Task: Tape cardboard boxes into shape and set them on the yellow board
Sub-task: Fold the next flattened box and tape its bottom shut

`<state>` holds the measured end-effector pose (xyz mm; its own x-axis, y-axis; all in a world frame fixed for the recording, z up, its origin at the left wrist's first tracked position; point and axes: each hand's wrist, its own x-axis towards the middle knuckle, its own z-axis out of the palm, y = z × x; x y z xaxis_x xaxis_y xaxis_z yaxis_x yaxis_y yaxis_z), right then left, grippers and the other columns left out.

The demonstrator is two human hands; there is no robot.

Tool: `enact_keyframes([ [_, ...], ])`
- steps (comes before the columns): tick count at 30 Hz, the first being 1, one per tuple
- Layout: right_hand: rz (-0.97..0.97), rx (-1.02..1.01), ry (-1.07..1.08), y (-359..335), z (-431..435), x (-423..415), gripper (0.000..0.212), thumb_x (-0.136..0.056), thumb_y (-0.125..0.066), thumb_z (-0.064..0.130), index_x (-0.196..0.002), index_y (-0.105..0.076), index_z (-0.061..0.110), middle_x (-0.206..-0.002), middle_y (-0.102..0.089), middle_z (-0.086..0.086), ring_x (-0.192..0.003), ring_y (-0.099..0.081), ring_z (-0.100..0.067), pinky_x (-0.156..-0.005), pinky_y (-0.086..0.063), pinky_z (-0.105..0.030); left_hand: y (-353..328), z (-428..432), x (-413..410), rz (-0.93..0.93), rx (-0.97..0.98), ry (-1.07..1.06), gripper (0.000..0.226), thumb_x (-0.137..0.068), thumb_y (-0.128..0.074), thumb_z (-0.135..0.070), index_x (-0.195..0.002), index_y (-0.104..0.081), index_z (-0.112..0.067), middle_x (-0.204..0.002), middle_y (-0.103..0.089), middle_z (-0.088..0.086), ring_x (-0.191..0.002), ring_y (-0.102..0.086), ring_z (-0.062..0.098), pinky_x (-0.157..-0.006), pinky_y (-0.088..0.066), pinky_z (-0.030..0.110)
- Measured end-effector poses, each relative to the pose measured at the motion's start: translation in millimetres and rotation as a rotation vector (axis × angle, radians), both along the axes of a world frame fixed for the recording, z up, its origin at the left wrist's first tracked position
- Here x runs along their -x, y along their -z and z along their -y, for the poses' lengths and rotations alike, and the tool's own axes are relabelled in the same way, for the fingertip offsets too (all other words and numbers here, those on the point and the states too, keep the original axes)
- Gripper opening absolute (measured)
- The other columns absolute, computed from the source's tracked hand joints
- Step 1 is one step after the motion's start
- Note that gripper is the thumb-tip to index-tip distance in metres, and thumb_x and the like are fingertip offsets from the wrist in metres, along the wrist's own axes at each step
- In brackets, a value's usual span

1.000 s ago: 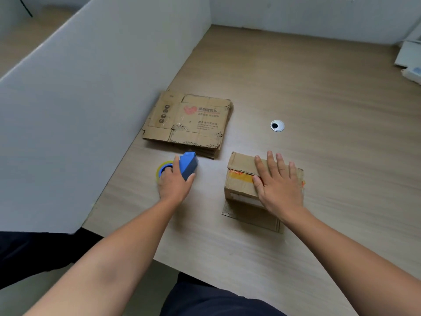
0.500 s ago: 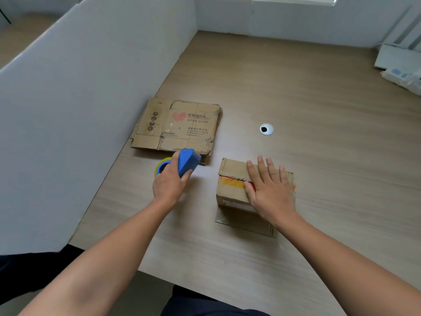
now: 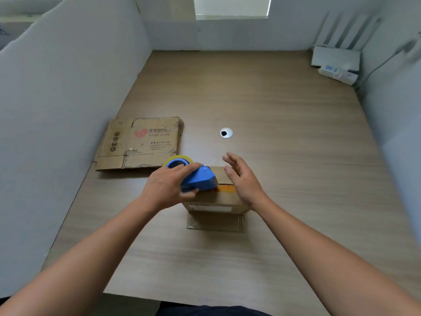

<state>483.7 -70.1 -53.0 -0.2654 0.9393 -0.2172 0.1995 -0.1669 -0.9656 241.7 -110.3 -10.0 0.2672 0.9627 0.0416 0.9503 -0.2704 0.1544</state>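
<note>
1. Along our left runs a white partition [image 3: 57, 110], standing at the edge of the wooden table [image 3: 296, 156].
2. Just beside it a stack of flattened cardboard [image 3: 139, 144] lies flat on the table, printed side up.
3. Our left hand [image 3: 166, 188] grips a blue tape dispenser [image 3: 200, 180], fingers curled over its top and thumb underneath. Its yellow tape roll [image 3: 180, 158] sits at the far end, above the near edge of the flat stack.
4. The dispenser's nose rests at the left end of an orange tape strip [image 3: 225, 188] on top of the cardboard box [image 3: 214, 201]. The box stands on the table right in front of us, with one flap [image 3: 215, 222] lying flat on the table on the side nearest us.
5. Our right hand [image 3: 243, 181] is over the right part of the box, fingers straight and loosely spread, palm turned toward the dispenser. We cannot tell whether it touches the box.
6. Beyond the box is a round cable grommet [image 3: 226, 133].
7. In the far right corner sits a white router [image 3: 335, 58].
</note>
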Motion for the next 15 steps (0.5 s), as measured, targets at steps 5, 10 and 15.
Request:
enact_keyframes([
  [5,-0.035,-0.018,-0.052,-3,-4,-18,0.043,-0.099,-0.064,0.009,-0.137,-0.052,0.024,-0.136,-0.062,0.003,-0.127,-0.056,0.001,-0.109,-0.044,-0.025,-2,-9,-3,-0.036,0.070,0.011,0.067,-0.076,-0.063,-0.061,-0.139,-0.040,-0.048,-0.108,-0.069,-0.012,-0.081,-0.061,0.025,-0.065,-0.044,0.029],
  [10,0.033,-0.043,-0.053,-2,-6,-12,0.044,-0.095,-0.069,0.010,-0.137,-0.056,0.019,-0.124,-0.066,0.001,-0.114,-0.063,-0.003,-0.101,-0.050,-0.023,-7,-13,-3,-0.071,0.142,0.043,0.070,-0.083,-0.068,-0.066,-0.144,-0.039,-0.050,-0.127,-0.065,-0.012,-0.096,-0.061,0.025,-0.076,-0.051,0.033],
  [15,0.181,-0.089,-0.136,-3,-13,-3,0.044,-0.095,-0.070,0.017,-0.137,-0.058,0.023,-0.115,-0.060,0.007,-0.110,-0.062,-0.010,-0.102,-0.047,-0.026,-8,-16,-1,-0.064,0.136,0.097,0.069,-0.084,-0.071,-0.063,-0.145,-0.042,-0.047,-0.131,-0.064,-0.010,-0.097,-0.061,0.025,-0.075,-0.047,0.031],
])
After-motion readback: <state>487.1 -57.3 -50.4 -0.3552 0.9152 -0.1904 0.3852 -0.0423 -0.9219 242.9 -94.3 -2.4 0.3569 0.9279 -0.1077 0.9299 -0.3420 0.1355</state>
